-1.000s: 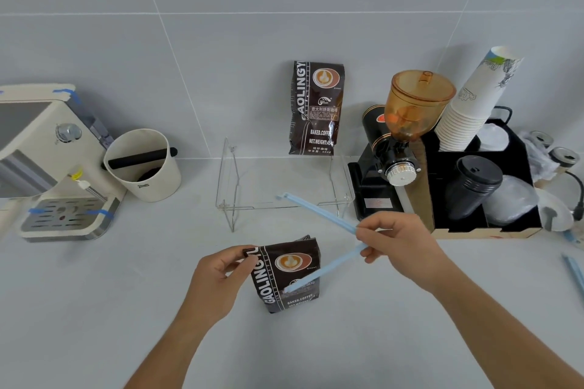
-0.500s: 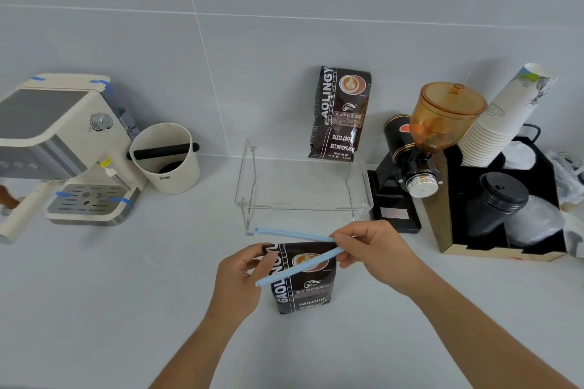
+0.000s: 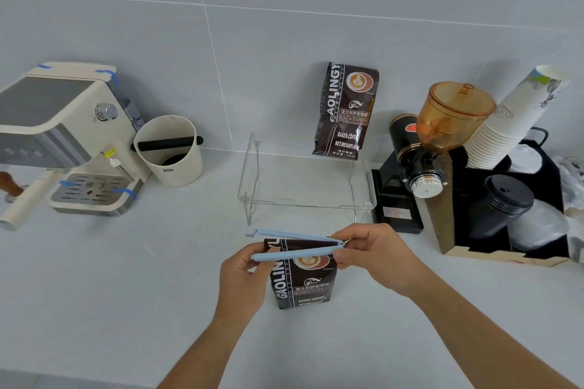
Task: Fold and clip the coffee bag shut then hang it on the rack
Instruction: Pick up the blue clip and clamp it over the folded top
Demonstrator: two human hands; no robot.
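A dark brown coffee bag [image 3: 303,281] stands upright on the grey counter, its top folded down. A long light-blue clip [image 3: 294,245] lies across the bag's top, still spread in a narrow V, one arm behind the fold and one in front. My right hand [image 3: 373,249] pinches the clip's hinged end at the bag's right side. My left hand [image 3: 246,275] holds the bag's left edge, fingers by the front arm's free end. The clear acrylic rack [image 3: 306,180] stands just behind the bag.
A second coffee bag [image 3: 347,110] leans on the wall above the rack. An espresso machine [image 3: 66,139] and a cream knock box [image 3: 169,151] stand at left. A grinder [image 3: 426,148], paper cups [image 3: 512,120] and a black organiser [image 3: 505,218] stand at right.
My right hand brought the open clip down and left onto the bag's folded top, and its two arms have drawn closer together. My left hand stayed on the bag.
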